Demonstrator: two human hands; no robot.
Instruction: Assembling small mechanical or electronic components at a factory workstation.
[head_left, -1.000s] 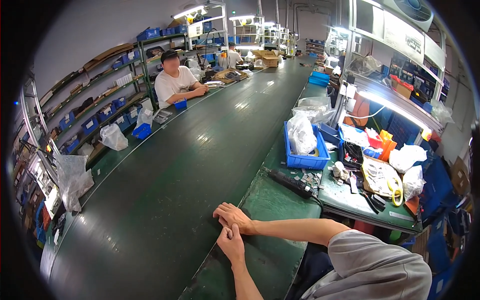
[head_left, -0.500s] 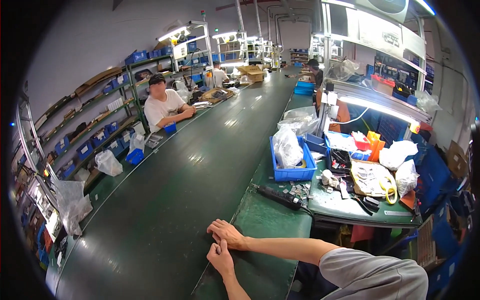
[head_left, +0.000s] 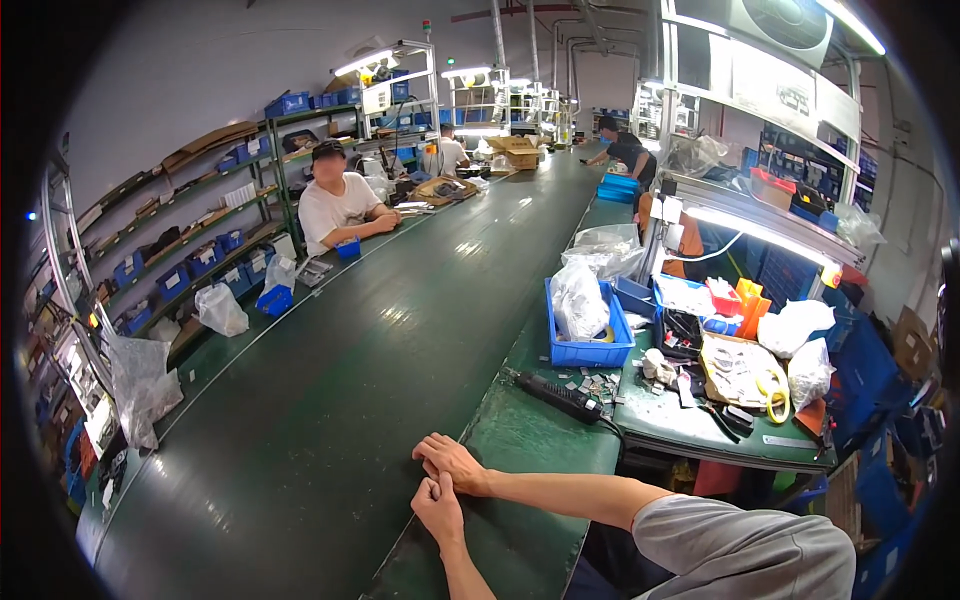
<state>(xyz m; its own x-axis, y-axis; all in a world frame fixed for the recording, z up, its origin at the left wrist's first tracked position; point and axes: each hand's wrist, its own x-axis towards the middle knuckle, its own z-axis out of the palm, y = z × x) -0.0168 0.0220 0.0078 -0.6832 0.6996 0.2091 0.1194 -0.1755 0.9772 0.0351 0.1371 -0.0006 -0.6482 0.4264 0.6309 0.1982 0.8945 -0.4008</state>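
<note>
My right hand [head_left: 452, 466] rests at the edge of the dark green conveyor belt [head_left: 330, 440], palm down, its fingers lying loosely bent on the surface. Just below it, my left hand [head_left: 440, 508] is closed and touches the right hand near its thumb. What lies inside the closed left fingers, if anything, is hidden. Beyond both hands, on the green bench top [head_left: 545, 450], lies a black corded hand tool [head_left: 558, 396] beside scattered small flat pieces [head_left: 595, 386].
A blue bin [head_left: 590, 352] with plastic bags stands past the tool. To the right are yellow-handled scissors [head_left: 776, 395], pliers [head_left: 722, 424] and a steel ruler [head_left: 788, 442]. Across the belt, a person in white [head_left: 345, 208] leans by a small blue bin [head_left: 348, 248].
The view has shifted slightly. A person in dark clothing at the far right of the belt now leans out with an arm over it. My hands keep nearly the same pose.
</note>
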